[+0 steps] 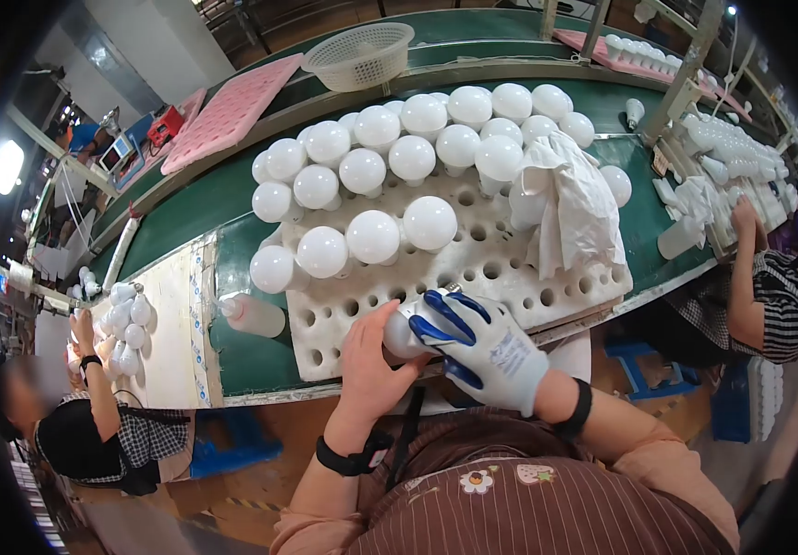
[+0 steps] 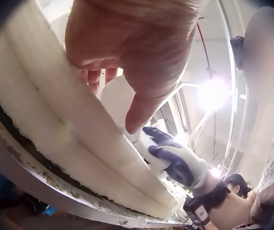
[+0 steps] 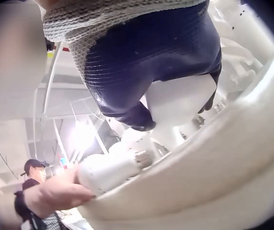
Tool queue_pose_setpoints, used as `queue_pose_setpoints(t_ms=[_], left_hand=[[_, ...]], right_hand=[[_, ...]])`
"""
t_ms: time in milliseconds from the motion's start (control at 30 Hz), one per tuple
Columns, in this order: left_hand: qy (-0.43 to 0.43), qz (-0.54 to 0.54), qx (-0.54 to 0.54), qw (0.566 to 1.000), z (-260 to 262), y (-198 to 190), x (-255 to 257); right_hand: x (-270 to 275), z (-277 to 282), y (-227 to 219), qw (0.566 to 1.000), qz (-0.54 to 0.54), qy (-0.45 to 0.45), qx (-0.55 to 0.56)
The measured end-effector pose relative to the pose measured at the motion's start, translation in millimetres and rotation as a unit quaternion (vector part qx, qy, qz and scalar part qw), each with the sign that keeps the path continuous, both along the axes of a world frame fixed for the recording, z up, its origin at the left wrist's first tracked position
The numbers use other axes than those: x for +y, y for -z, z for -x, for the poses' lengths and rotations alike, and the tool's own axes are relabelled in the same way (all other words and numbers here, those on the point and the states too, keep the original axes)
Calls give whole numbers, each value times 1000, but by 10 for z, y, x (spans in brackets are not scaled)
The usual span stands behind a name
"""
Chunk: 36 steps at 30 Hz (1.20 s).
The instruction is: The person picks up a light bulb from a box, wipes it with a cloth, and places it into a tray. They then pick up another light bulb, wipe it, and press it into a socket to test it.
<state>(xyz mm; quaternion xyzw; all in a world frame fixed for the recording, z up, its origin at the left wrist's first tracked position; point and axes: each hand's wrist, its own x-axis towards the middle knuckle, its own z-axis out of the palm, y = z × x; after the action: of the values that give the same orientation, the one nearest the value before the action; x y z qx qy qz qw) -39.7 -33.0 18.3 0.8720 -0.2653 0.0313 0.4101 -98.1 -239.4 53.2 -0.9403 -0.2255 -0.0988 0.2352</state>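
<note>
My bare left hand (image 1: 367, 361) grips a white light bulb (image 1: 404, 333) by its rounded end, over the front edge of the foam tray (image 1: 330, 333). In the right wrist view this bulb's metal screw base points away from the left hand. My right hand (image 1: 496, 351), in a white glove with blue-coated fingers, is close beside it. Its fingers curl round a white tapered bulb (image 3: 180, 100), partly hidden by the glove. Several round bulbs (image 1: 373, 236) stand in rows in the tray's holes, domes up, mostly along its far side.
A white cloth (image 1: 570, 203) drapes over the tray's right side. Left of the tray leans a white bottle (image 1: 256, 316). A white basket (image 1: 357, 60) and a pink tray (image 1: 233, 116) lie behind. People work at both sides, one (image 1: 108, 425) at left, another (image 1: 750, 305) at right.
</note>
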Motion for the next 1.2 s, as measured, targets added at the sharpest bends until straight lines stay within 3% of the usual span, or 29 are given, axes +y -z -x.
queue_pose_setpoints(t_ms=[133,267,333,400,567,667,733,800,933,1000,1067,1100,1200], left_hand=[[12,19,-8,1000,-9,-5,24],[6,54,-1,999,-53,31,15],[2,60,33,998,-45,1,-28],[-1,62,66,996,-33,-1,-38],[13,72,17,997,-55,88,0],[28,53,-76,995,-44,98,-17],[11,45,-73,996,7,59,-55],[-5,38,-77,996,4,53,-77],[2,29,-81,996,-15,64,-31],[4,45,-25,999,-34,28,-25],[-11,67,3,998,-14,28,-54],[-26,89,32,995,11,33,-69],[15,27,-44,999,-26,51,-86]], right_hand=[[-242,-142,196,991,67,117,-19],[-265,-89,50,990,28,136,-25],[-87,-4,-46,997,-24,76,16],[52,-14,35,999,-1,49,-8],[-309,-228,152,984,73,159,11],[-253,-100,25,988,22,147,-29],[-61,-14,-93,998,-29,62,-6],[66,-1,109,999,-18,18,-27],[-145,-148,130,991,45,127,-14],[-300,-231,178,985,52,162,-27],[-254,-142,-7,987,-8,157,-28],[-174,-55,-69,991,-14,131,-9],[15,-1,28,1000,-9,27,-9]])
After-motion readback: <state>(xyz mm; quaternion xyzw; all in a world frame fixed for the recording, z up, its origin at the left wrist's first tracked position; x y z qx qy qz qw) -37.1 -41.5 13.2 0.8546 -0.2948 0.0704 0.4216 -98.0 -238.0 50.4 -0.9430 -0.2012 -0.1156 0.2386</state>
